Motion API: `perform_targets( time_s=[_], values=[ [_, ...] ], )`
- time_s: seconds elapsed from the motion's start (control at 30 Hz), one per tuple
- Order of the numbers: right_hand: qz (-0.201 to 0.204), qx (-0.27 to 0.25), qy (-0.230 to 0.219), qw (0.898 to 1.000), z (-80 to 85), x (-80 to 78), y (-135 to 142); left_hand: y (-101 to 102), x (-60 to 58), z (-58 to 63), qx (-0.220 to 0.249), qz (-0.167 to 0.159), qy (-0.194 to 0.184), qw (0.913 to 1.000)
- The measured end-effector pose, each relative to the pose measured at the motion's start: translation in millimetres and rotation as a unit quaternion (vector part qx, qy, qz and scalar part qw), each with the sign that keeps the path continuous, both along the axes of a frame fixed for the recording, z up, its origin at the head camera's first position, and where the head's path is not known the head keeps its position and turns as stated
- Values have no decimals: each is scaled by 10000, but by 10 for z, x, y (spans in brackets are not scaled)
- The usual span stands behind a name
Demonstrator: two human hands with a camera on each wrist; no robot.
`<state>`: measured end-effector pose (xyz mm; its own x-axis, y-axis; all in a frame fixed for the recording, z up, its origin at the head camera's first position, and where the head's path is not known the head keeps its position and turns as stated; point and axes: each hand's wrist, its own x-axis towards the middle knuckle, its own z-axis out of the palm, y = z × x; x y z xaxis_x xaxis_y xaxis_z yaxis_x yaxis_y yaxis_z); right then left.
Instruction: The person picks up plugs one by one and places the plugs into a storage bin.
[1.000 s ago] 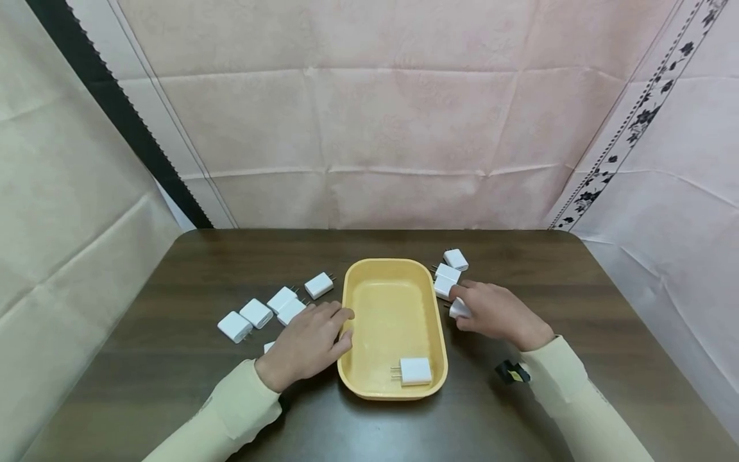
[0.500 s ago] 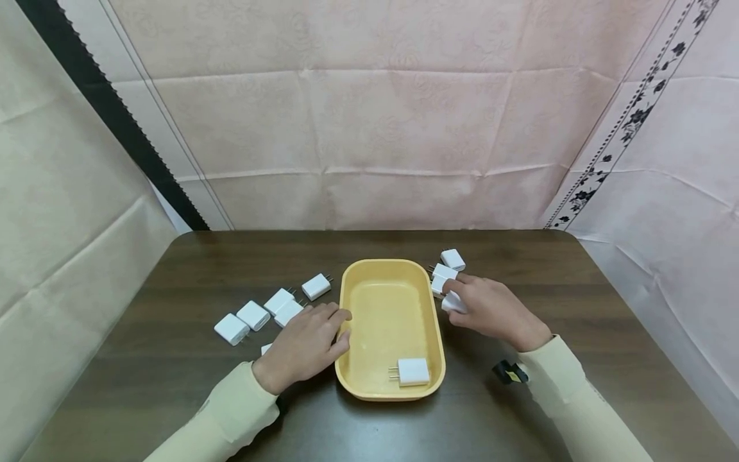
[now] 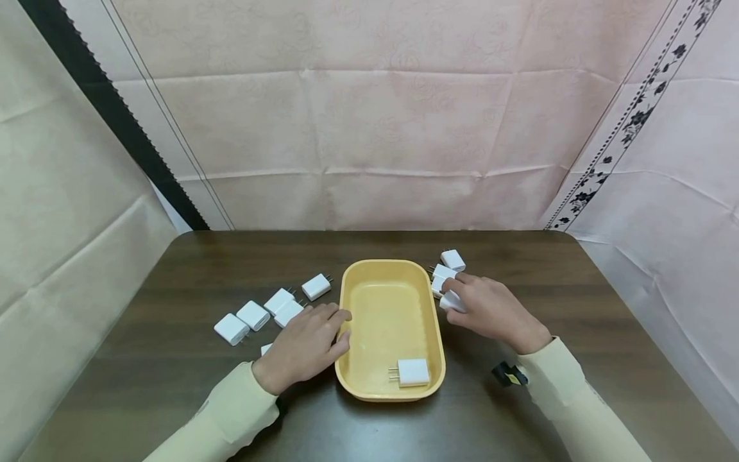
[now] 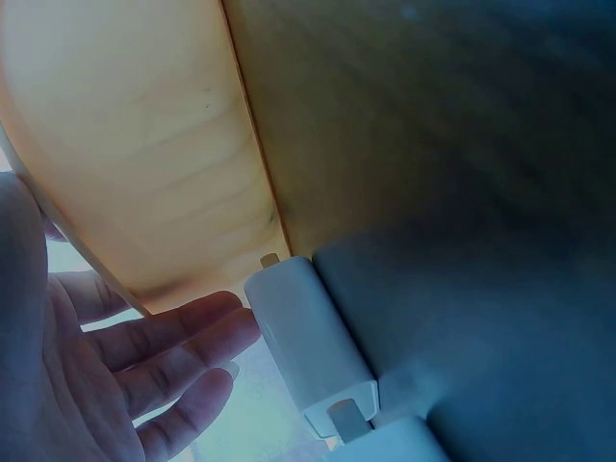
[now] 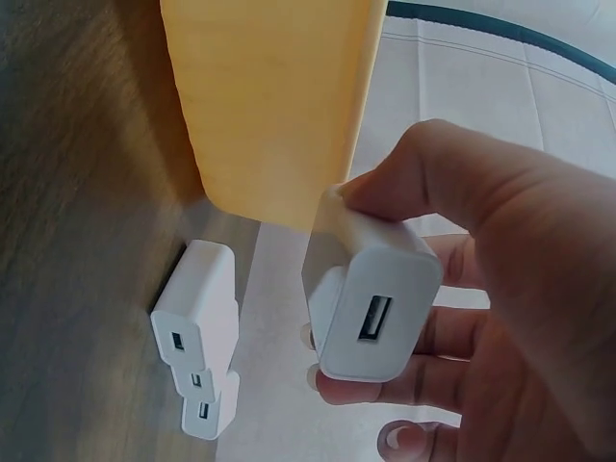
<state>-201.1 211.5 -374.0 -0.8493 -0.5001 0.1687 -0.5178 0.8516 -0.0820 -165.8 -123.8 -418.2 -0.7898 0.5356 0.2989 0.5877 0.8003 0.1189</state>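
In the head view, my right hand [image 3: 489,308] is at the yellow tray's right side. It pinches a white USB wall charger [image 5: 377,313] between thumb and fingers; the USB port faces the right wrist camera. My left hand [image 3: 306,346] rests on the left rim of the yellow tray [image 3: 392,273], fingers loose. In the left wrist view, its fingertips lie close to another white charger [image 4: 313,342] standing by the tray's outer wall. One white charger [image 3: 412,372] lies in the tray's near end, its prongs pointing left.
Several white chargers [image 3: 252,315] lie on the dark wooden table [image 3: 173,398] left of the tray, one partly hidden by my left hand. More chargers [image 3: 453,260] lie at the tray's upper right. Pale cloth [image 3: 404,128] hangs behind the table's far edge.
My right hand has moved slightly left and up, bringing the charger closer to the tray's right wall. The left hand and tray have stayed put.
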Motion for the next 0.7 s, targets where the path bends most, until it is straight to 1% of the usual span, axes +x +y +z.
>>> perform_targets(
  time_s=[0.1,0.33,0.57,0.7],
  values=[
    [28,-37,11,10000,9,9,-8,2,1,7,-17,20,-49,10000],
    [181,-105,306,9993,38,48,-30,7,4,10,-35,61,-165,9998],
    [387,-203,619,9971,71,80,-59,-1,-9,7,-28,-30,10,10000],
    [461,-259,697,9962,75,97,-80,1,-10,3,-37,-13,-45,10000]
  ],
)
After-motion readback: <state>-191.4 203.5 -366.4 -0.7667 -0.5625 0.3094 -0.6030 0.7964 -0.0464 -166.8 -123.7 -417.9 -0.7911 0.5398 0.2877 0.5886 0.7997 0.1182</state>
